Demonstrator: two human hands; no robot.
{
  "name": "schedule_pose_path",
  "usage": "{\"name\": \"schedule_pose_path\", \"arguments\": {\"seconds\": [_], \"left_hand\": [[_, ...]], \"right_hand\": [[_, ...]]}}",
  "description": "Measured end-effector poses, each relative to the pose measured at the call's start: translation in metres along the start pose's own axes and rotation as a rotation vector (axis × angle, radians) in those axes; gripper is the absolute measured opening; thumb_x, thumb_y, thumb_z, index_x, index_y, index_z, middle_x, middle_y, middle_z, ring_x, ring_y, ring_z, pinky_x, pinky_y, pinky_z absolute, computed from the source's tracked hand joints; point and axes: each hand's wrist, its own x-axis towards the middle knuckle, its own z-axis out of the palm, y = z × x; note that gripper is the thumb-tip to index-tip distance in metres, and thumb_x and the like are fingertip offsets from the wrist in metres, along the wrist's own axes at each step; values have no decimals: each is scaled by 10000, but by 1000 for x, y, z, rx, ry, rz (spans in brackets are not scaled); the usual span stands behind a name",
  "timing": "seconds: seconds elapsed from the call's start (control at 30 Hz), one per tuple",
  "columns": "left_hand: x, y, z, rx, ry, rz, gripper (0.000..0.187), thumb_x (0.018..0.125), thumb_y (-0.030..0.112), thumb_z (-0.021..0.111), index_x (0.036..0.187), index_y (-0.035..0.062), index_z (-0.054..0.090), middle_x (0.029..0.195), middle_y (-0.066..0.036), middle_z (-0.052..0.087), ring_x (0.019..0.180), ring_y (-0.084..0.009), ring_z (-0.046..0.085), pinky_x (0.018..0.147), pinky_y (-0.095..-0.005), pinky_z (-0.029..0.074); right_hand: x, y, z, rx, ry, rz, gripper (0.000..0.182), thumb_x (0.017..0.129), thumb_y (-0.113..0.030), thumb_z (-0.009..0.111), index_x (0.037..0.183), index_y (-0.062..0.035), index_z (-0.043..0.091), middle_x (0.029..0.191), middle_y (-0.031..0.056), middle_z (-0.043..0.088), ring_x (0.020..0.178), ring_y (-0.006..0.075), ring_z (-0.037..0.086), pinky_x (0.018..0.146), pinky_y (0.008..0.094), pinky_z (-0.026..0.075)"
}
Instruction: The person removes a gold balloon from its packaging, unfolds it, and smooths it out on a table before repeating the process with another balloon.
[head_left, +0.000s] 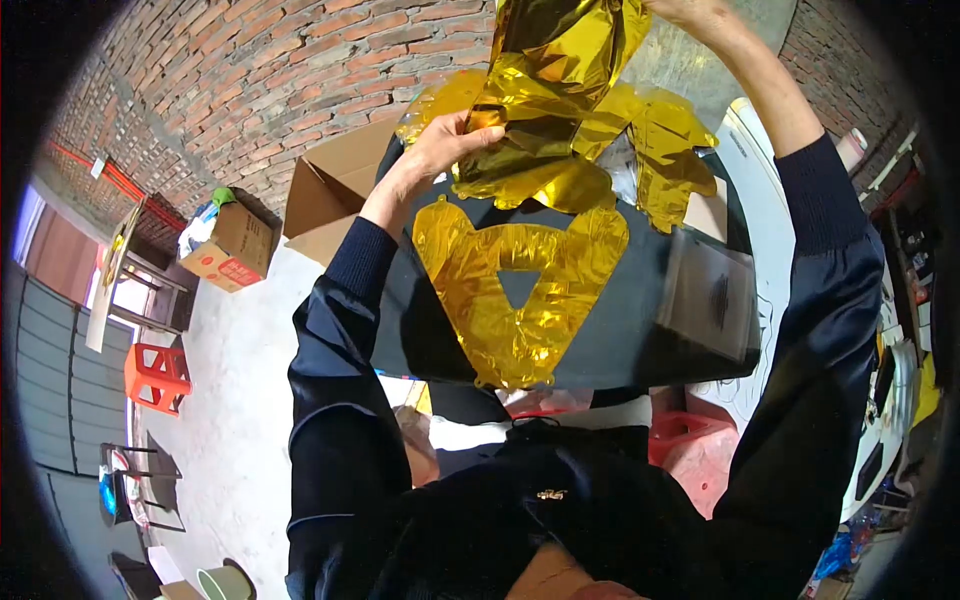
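Observation:
My left hand [447, 147] pinches the left edge of a shiny gold foil balloon [560, 75], limp and creased, raised over the far side of the black table [395, 320]. At the top edge of the view, my right hand [692, 12] holds the upper right of the same balloon; its fingers are partly cut off. Flat on the table, nearer my body, lies a gold foil letter A balloon [515, 345], upside down to me. More flat gold foil balloons [675, 150] lie under and behind the raised one.
A clear plastic sleeve [708, 295] lies at the table's right. An open cardboard box [335, 185] stands to the left, by the brick wall [250, 90]. Farther left are a filled carton [235, 245] and a red stool [157, 377]. A pink stool [695, 465] is below the table's right edge.

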Motion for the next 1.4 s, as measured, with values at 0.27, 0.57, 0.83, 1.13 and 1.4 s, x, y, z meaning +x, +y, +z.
{"name": "schedule_pose_path", "arguments": {"seconds": [0.27, 0.57, 0.83, 1.13, 1.4], "left_hand": [[26, -25, -9, 142, 280, 131, 275, 927, 237, 783, 1120, 44, 748, 900, -28, 776, 808, -89, 686, 721, -286, 535], [-53, -72, 30, 377, 417, 236, 209, 910, 99, 656, 1102, 62, 730, 979, -123, 749, 874, -239, 724, 782, -347, 558], [-109, -162, 40, 569, 237, 337, 238, 853, -59, 611, 1056, 32, 695, 1111, -149, 726, 1070, -344, 687, 919, -400, 552], [-114, -164, 44, 843, 27, 385, 444, 852, 12, 675, 1290, 85, 647, 1396, -145, 609, 1377, -352, 507, 1121, -417, 449], [-139, -132, 39, 818, 99, 323, 540, 915, -10, 643, 1433, 124, 573, 1528, -144, 503, 1444, -344, 438, 1154, -409, 434]], "right_hand": [[-41, -72, 13, 71, 135, -192, 128, 963, -91, 601, 959, 1, 689, 770, 27, 651, 705, 97, 597, 603, 281, 472], [-242, -158, 134, -112, 155, -593, 237, 761, -103, 731, 994, -67, 738, 1013, 84, 729, 938, 234, 698, 759, 390, 571], [-345, -156, 248, -20, -102, -372, 182, 890, -167, 648, 1027, -56, 696, 1071, 63, 691, 1035, 199, 647, 869, 353, 506], [-371, -149, 262, -163, -132, -232, 205, 889, -170, 642, 1051, -53, 687, 1072, 64, 689, 1011, 203, 631, 873, 353, 483], [-385, -149, 269, -176, -172, -120, 279, 862, -168, 646, 1113, -54, 692, 1122, 61, 683, 1061, 231, 622, 872, 382, 484]]}}
